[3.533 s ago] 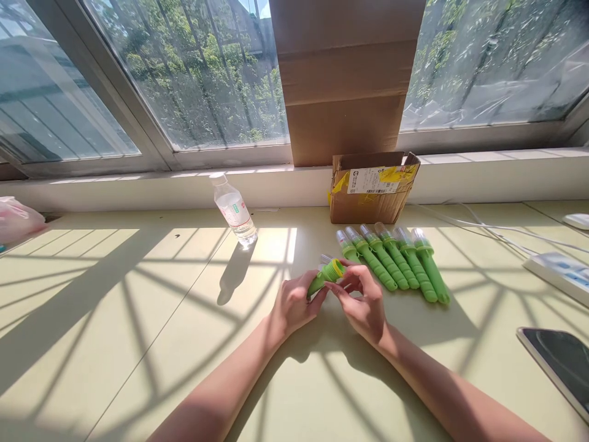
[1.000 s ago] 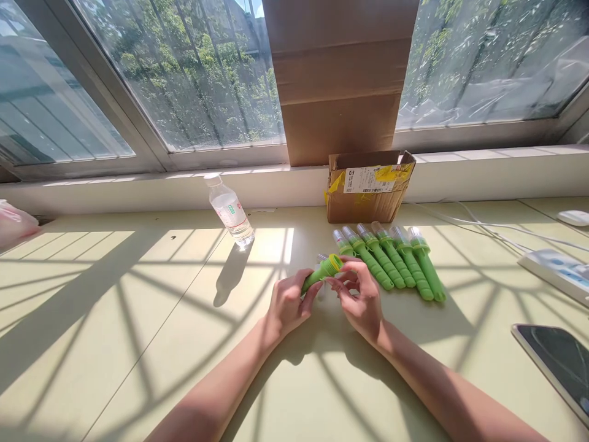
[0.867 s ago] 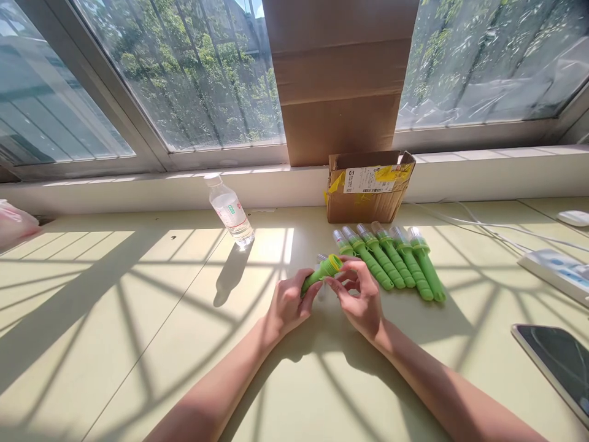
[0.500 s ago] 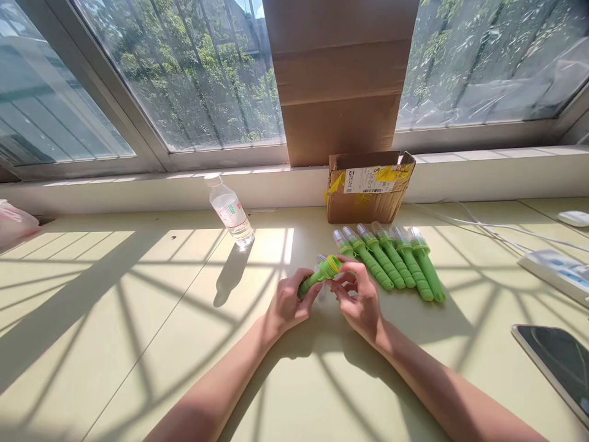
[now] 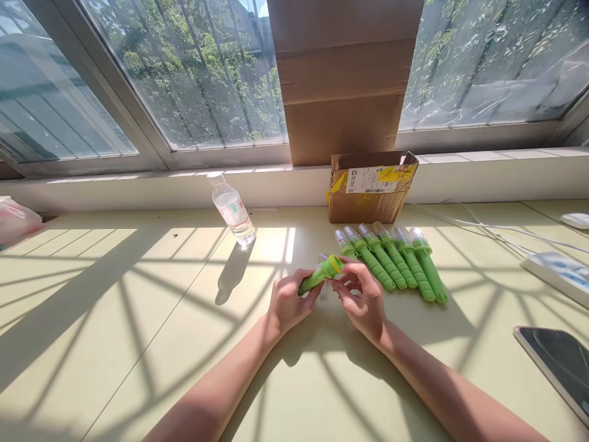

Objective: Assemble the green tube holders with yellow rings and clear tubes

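My left hand is wrapped round the ribbed body of a green plastic tube, its wide end tilted up to the right. A yellow ring sits at that open mouth. The thumb and fingers of my right hand are closed at the rim; any small part between them is hidden. Something clear shows faintly below the tube, partly covered by the hands. Just beyond my right hand, several green tubes with clear caps lie side by side.
A cardboard box with a label stands behind the tubes, near the sill. A water bottle is at the back left. At right are a power strip, white cables and a phone. Sunlight and shadows stripe the table.
My right fingers have shifted slightly at the tube's mouth, and the yellow ring faces the camera a little more. The whole view has moved marginally; both hands stay in place.
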Demonstrator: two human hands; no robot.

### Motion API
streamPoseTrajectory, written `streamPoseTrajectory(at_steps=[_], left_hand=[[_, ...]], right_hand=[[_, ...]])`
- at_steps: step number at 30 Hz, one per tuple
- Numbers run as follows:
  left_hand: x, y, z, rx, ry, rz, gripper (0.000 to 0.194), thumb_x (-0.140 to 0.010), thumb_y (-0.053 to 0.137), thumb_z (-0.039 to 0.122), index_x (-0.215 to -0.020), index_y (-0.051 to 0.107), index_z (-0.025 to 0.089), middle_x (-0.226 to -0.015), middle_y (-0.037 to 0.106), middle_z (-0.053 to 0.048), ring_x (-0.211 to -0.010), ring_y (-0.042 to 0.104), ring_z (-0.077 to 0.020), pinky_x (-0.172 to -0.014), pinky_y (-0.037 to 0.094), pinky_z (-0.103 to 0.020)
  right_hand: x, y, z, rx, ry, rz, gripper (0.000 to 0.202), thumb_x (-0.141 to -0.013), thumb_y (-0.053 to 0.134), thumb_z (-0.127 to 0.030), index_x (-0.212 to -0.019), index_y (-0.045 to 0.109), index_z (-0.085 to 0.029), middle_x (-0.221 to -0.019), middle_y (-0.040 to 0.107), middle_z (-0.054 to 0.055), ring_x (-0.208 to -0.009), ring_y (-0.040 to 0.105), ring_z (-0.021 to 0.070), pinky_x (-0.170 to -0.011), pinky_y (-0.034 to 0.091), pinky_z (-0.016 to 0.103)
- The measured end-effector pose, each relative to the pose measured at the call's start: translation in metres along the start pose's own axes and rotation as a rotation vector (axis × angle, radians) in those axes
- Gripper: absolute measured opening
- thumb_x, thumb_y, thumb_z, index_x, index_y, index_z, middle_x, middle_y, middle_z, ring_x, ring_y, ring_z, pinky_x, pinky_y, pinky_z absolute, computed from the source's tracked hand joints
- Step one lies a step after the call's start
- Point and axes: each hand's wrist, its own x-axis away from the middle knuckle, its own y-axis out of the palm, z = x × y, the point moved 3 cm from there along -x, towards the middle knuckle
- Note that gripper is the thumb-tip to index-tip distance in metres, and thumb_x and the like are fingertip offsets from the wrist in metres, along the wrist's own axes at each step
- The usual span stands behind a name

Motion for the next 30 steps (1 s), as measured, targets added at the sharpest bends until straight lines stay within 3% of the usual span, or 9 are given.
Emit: streamPoseTrajectory(at_steps=[7,13,22,30], left_hand=[[-0.0016,-0.0014,0.0061,-0.221,0.165,0.059,0.019,-0.091,0.06,0.024,-0.107,0.067,0.017,-0.088,0.075,-0.007,-0.074,0.071,-0.0201,-0.062,0.053,-0.029],[0.0014,0.0018,0.0011,-0.238,0.107,-0.003,0.022,-0.094,0.055,0.029,-0.111,0.065,0.018,-0.087,0.075,-0.005,-0.071,0.07,-0.0184,-0.06,0.051,-0.028],[-0.001,-0.0007,0.0017,-0.033,0.047,-0.06,0.023,-0.093,0.056,0.027,-0.111,0.066,0.018,-0.088,0.075,-0.006,-0.069,0.069,-0.0171,-0.063,0.053,-0.027],[-0.0013,-0.0008,-0.0007,0.033,0.017,-0.093,0.022,-0.093,0.057,0.03,-0.108,0.065,0.016,-0.078,0.073,-0.005,-0.057,0.062,-0.0144,-0.053,0.048,-0.025]], right_hand=[[0.0011,-0.0007,0.0061,-0.041,0.058,0.019,0.016,-0.085,0.07,-0.029,-0.089,0.056,-0.023,-0.111,0.069,0.007,-0.06,0.065,0.0139,-0.053,0.057,0.031],[0.0007,0.0025,0.0046,-0.004,0.082,0.021,0.022,-0.082,0.07,-0.031,-0.093,0.052,-0.023,-0.114,0.068,0.008,-0.06,0.065,0.0136,-0.048,0.052,0.027],[0.0005,0.0015,0.0054,-0.004,0.069,-0.01,0.016,-0.087,0.065,-0.029,-0.095,0.052,-0.023,-0.11,0.066,0.007,-0.061,0.065,0.0132,-0.047,0.051,0.026],[0.0007,0.0019,0.0013,-0.003,0.044,0.005,0.018,-0.086,0.067,-0.028,-0.095,0.052,-0.023,-0.106,0.067,0.006,-0.062,0.065,0.0133,-0.046,0.05,0.025]])
